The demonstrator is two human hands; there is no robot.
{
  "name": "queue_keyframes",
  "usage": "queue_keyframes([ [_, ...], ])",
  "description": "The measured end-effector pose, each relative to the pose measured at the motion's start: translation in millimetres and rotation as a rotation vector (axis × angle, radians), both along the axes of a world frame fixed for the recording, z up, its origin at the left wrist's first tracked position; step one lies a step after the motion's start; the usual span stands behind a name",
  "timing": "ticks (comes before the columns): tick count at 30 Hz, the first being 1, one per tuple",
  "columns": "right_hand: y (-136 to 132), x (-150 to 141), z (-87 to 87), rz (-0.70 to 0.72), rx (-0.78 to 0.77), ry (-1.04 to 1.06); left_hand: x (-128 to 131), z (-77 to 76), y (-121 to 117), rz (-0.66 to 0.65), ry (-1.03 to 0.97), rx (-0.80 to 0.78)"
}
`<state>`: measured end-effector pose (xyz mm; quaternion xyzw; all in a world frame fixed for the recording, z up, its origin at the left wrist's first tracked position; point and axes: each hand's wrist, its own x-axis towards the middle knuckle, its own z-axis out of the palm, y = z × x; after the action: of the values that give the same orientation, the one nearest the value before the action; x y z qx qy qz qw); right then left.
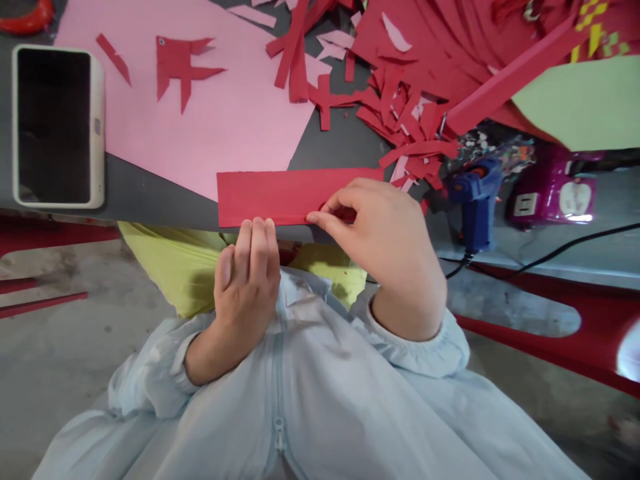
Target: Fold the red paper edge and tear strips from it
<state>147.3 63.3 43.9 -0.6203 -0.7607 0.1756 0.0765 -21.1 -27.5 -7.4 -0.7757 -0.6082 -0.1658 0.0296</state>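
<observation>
A red paper strip (pixel 273 193) lies lengthwise along the table's near edge, with a narrow fold running along its near side. My right hand (pixel 390 230) is closed in a pinch on that near side, thumb and forefinger together on the fold. My left hand (pixel 249 287) has its fingers pressed together, tips on the strip's near edge left of the right hand; its thumb is hidden. Beyond the strip, a pink paper sheet (pixel 240 127) carries a red paper cutout (pixel 174 60) with pointed ends and a small red scrap (pixel 114 59).
A phone (pixel 55 127) lies at the left. Red paper scraps (pixel 400 113) are heaped at the back right, near light green paper (pixel 585 100). A blue glue gun (pixel 477 207) with a cord and a purple power socket (pixel 555 190) stand at the right. Orange handle (pixel 27 20), top left.
</observation>
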Motion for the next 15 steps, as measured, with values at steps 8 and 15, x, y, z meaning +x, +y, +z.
queue_keyframes([
  [8, 2.2, -1.5, -1.5, 0.01, -0.021, -0.043, 2.2, 5.1, 2.6, 0.007, 0.075, -0.001],
  [15, 2.7, -3.0, -1.4, 0.024, -0.003, -0.056, 8.9, 8.9, 4.9, 0.026, 0.213, 0.054],
])
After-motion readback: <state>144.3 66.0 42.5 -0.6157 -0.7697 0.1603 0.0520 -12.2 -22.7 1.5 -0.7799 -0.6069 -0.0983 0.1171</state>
